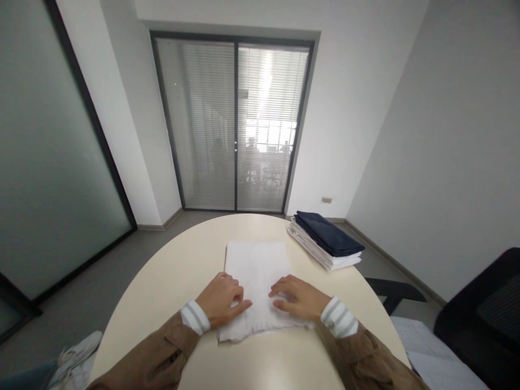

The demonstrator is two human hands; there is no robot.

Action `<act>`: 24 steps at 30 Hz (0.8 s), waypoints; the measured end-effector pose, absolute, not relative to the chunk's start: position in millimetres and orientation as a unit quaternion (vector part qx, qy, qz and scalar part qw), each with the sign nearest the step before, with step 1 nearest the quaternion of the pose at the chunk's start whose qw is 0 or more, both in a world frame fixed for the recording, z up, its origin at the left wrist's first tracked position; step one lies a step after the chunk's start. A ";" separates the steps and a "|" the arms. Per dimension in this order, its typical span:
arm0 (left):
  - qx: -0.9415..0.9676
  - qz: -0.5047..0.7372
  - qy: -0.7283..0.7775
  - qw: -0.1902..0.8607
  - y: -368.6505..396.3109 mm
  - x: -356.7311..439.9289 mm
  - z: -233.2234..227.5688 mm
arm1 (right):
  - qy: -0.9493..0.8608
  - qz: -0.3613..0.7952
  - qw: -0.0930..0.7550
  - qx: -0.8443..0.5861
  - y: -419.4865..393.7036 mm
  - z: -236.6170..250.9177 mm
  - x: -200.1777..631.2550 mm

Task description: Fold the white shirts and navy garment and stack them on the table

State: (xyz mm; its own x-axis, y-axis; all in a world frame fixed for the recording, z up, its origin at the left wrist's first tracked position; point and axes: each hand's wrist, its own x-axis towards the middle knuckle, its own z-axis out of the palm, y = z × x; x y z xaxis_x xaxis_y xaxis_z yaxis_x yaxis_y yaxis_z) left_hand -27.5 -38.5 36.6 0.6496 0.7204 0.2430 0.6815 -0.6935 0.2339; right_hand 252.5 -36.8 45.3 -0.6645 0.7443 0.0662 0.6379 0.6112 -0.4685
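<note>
A folded white cloth [260,265] lies flat on the round table in front of me, its near edge uneven and slightly ruffled. My left hand [223,298] rests at the cloth's left side, fingers bent downward and thumb stretched out over the fabric. On the right part of the cloth is my right hand [300,298], with its fingers slightly spread and the thumb apart from them. Both palms face down, and neither hand visibly grips the fabric. The undersides of the fingers are partly hidden.
A stack of folded white cloths [311,246] with a folded navy cloth [329,233] on top stands at the back right of the cream table [174,271]. A black chair [483,309] is at the right, with white fabric [434,346] beside it. White shoes [79,352] show at lower left.
</note>
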 end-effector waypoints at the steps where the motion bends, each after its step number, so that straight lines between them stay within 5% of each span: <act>1: 0.906 0.166 0.385 0.054 -35.0 -24.1 35.7 | -0.887 0.212 0.139 -0.386 -37.4 47.9 251.3; 10: 0.923 0.147 0.355 0.017 -21.8 -13.5 -6.2 | -0.847 0.305 0.149 -0.410 -21.7 38.3 250.8; 13: 0.929 0.139 0.342 0.023 -28.4 -13.0 -0.2 | -0.816 0.221 0.233 -0.480 -3.3 28.9 260.6; 18: 0.866 0.305 0.394 0.034 6.2 -22.2 6.3 | -0.698 0.135 0.444 -0.545 40.0 -5.5 293.6; 21: 0.768 0.417 0.482 0.056 47.6 -36.7 -9.8 | -0.700 0.216 0.448 -0.512 60.7 -25.7 306.3; 24: 0.702 0.442 0.527 0.183 77.0 -48.4 -29.1 | -0.707 0.300 0.426 -0.477 72.3 -35.3 307.6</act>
State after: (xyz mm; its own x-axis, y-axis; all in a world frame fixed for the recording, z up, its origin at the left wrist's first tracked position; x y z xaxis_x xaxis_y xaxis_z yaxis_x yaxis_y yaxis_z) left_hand -48.4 77.0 -29.1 0.0538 0.9023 0.4277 0.5782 -0.3774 0.7234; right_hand 307.6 72.3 -35.3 -0.1809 0.9310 0.3171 0.4194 0.3646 -0.8314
